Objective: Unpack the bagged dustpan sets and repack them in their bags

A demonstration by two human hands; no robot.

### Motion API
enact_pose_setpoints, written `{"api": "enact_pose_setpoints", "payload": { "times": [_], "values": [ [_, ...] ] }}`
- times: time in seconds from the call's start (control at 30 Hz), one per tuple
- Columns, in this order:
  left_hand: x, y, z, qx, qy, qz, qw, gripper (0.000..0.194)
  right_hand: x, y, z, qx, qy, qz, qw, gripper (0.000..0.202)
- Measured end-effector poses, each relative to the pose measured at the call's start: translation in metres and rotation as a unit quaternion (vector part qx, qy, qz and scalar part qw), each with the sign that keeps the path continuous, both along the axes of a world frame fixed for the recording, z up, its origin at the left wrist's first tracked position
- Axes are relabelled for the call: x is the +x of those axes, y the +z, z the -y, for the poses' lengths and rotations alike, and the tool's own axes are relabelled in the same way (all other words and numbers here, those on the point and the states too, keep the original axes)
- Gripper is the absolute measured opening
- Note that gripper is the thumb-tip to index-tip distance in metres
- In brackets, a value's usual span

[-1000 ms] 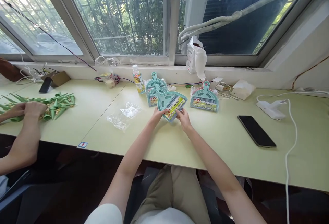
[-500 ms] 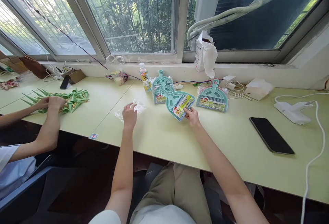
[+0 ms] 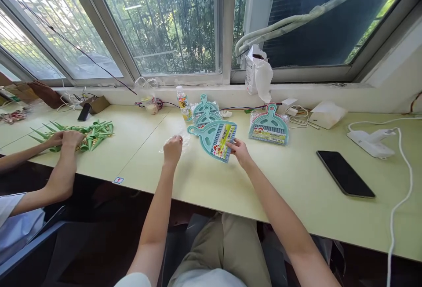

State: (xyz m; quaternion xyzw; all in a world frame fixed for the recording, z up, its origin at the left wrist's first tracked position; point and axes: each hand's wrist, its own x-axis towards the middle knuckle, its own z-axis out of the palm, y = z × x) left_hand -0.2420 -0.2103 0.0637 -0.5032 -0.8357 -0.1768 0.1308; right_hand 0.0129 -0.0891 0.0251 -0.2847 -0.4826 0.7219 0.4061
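Note:
My right hand (image 3: 239, 151) grips the wide edge of a teal toy dustpan-and-brush set (image 3: 214, 139) with a printed label. Its handle points left, toward my other hand. Fingers closed, my left hand (image 3: 172, 148) pinches a clear plastic bag (image 3: 187, 139) low over the table. Behind the held set, more teal dustpan sets (image 3: 205, 107) lie overlapped, partly hidden by it. To the right is another pile of dustpan sets (image 3: 269, 126), with a red rim showing under the top one.
A drink bottle (image 3: 183, 103) stands by the wall. At right lie a black phone (image 3: 344, 173) and a white power strip (image 3: 372, 143) with its cable. On the left, a co-worker's hands (image 3: 67, 138) are among green cone-shaped pieces (image 3: 95, 135).
My left hand has moved slightly right and its fingers have closed on the plastic bag. The held dustpan set has shifted left and turned, its handle now pointing more to the left.

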Motion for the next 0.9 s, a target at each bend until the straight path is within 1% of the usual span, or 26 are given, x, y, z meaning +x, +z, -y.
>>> {"api": "enact_pose_setpoints", "payload": {
  "times": [0.1,0.17,0.2,0.27,0.37,0.47,0.53,0.6,0.7,0.77,0.83,0.9],
  "values": [
    [0.016,0.018,-0.030,0.069,-0.052,0.014,0.996,0.028,0.009,0.009,-0.007,0.021,-0.020,0.005,1.000,0.045],
    [0.023,0.024,-0.053,0.098,-0.072,0.022,0.992,0.032,0.015,0.014,-0.012,0.029,-0.041,0.013,0.999,0.045],
    [0.026,0.025,-0.063,0.108,-0.076,0.023,0.991,0.034,0.018,0.016,-0.015,0.030,-0.055,0.015,0.998,0.044],
    [0.031,0.021,-0.081,0.126,-0.084,0.029,0.988,0.035,0.023,0.016,-0.021,0.030,-0.092,0.021,0.995,0.043],
    [0.039,0.008,-0.096,0.144,-0.110,0.043,0.982,0.032,0.029,0.010,-0.030,0.033,-0.154,0.045,0.986,0.040],
    [0.047,-0.007,-0.097,0.129,-0.166,0.041,0.977,0.028,0.031,0.000,-0.035,0.042,-0.206,0.081,0.974,0.036],
    [0.051,-0.014,-0.095,0.123,-0.185,0.044,0.974,0.027,0.030,-0.003,-0.035,0.042,-0.228,0.097,0.968,0.035],
    [0.055,-0.017,-0.092,0.128,-0.189,0.050,0.972,0.028,0.027,-0.003,-0.031,0.033,-0.212,0.092,0.972,0.036],
    [0.057,-0.018,-0.090,0.141,-0.193,0.055,0.969,0.029,0.021,0.001,-0.023,0.013,-0.112,0.060,0.992,0.038],
    [0.057,-0.016,-0.090,0.154,-0.204,0.077,0.964,0.028,0.017,0.003,-0.018,0.003,-0.065,0.042,0.997,0.040],
    [0.058,-0.013,-0.091,0.161,-0.235,0.116,0.951,0.025,0.015,0.002,-0.017,-0.010,-0.062,0.032,0.998,0.041],
    [0.062,-0.010,-0.092,0.153,-0.275,0.147,0.938,0.021,0.013,-0.002,-0.018,-0.026,-0.081,0.019,0.996,0.042]
  ]
}}
